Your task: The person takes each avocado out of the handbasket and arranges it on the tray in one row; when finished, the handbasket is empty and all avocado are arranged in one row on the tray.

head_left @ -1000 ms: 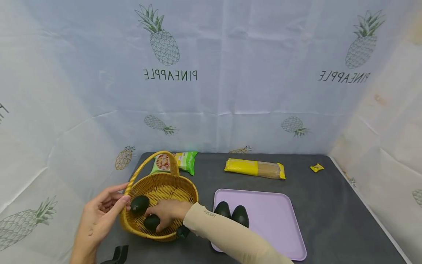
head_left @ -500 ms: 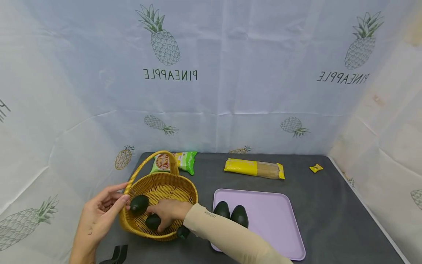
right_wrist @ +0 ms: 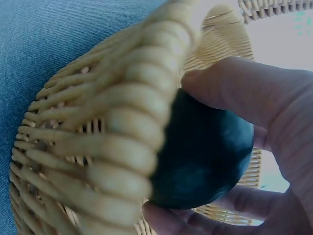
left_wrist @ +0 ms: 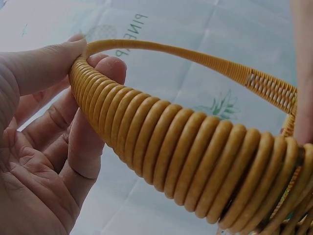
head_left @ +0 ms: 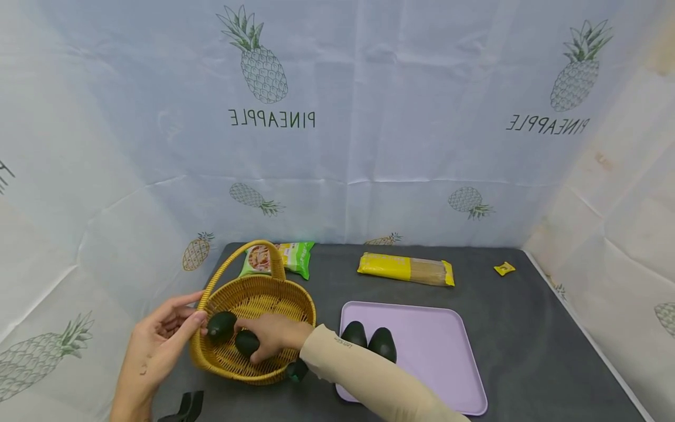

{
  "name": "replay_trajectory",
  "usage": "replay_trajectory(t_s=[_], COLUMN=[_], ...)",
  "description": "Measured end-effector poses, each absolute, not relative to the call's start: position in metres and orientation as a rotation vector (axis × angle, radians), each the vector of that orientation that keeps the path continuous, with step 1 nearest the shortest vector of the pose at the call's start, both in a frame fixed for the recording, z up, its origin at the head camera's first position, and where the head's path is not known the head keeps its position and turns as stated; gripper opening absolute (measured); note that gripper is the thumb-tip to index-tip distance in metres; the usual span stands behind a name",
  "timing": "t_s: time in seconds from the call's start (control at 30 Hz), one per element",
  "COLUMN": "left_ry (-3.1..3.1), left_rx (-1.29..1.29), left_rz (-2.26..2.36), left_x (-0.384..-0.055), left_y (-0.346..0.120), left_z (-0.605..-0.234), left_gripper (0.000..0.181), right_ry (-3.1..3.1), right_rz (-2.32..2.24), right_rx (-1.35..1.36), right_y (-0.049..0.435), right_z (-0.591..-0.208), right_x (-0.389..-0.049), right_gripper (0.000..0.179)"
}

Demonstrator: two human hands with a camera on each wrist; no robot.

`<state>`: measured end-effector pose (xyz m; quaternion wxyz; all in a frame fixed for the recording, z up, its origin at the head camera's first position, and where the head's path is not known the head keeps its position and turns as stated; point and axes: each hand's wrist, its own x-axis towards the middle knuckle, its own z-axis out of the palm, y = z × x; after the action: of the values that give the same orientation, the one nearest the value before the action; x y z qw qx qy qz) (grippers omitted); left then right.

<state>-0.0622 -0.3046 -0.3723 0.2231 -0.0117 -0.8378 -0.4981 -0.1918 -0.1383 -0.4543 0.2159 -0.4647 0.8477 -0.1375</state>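
A yellow wicker basket (head_left: pixel 255 378) stands at the left of the table in the head view. At the left base of its arched handle (left_wrist: pixel 161 142), my left hand (head_left: pixel 160 346) pinches the wrapped cane between thumb and fingers. My right hand (head_left: pixel 274 337) reaches down into the basket and grips a dark green avocado (right_wrist: pixel 200 152), thumb on one side and fingers on the other. Next to it in the basket lies a second avocado (head_left: pixel 221 326), close to my left fingertips. Two more avocados (head_left: pixel 382 344) rest on a light purple tray (head_left: pixel 429 351), partly covered by my right sleeve.
Behind the basket lies a green food packet (head_left: pixel 299 259). A yellow pack of noodles (head_left: pixel 406 269) is at the back middle of the dark table (head_left: pixel 506 328), with a small yellow wrapped piece (head_left: pixel 504 268) to its right. Printed cloth walls (head_left: pixel 348 146) enclose the table.
My right hand, with the avocado in its grip, has shifted slightly right and away from me inside the basket. The left hand stays on the handle.
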Motion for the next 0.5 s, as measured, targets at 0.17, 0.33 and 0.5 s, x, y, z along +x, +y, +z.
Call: replay_trajectory(t_s=[0.17,0.33,0.5], left_ry=[-2.319,-2.319,-2.322], left_rx=[-0.027,-0.023,-0.018], left_rz=[-1.376,-1.375,-1.371], left_x=[-0.062,-0.062,-0.063], left_y=[-0.305,-0.304,-0.304], left_z=[-0.372,-0.371,-0.372], left_gripper=[0.035,0.035,0.034], right_ry=[2.373,2.41,2.424], right_rz=[-0.525,-0.628,-0.746], right_rx=[-1.279,-1.255,-1.2], right_y=[-0.13,-0.121,-0.111], right_z=[-0.453,-0.448,-0.441], right_x=[-0.195,-0.197,-0.197], right_gripper=[0.062,0.063,0.063])
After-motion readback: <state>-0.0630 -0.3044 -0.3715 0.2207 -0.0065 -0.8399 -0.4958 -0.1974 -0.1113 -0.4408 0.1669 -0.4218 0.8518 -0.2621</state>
